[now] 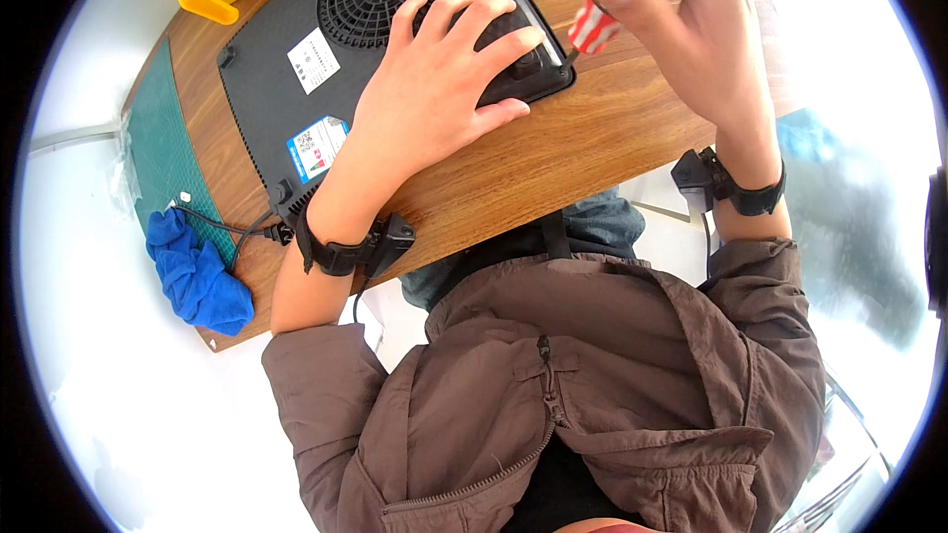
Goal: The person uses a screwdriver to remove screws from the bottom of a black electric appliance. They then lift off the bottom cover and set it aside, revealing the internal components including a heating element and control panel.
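- Wooden table: bare strip between appliance and near edge.
- Black appliance: vented face up.
- Left hand: fingers spread across the appliance, thumb past its edge.
- Right hand: fingers round red-striped screwdriver, tip at appliance's corner.

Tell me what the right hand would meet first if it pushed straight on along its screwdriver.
With the screwdriver leading, the right hand would first drive its tip into the black device, at the near right corner; depth is unclear, so they may already touch.
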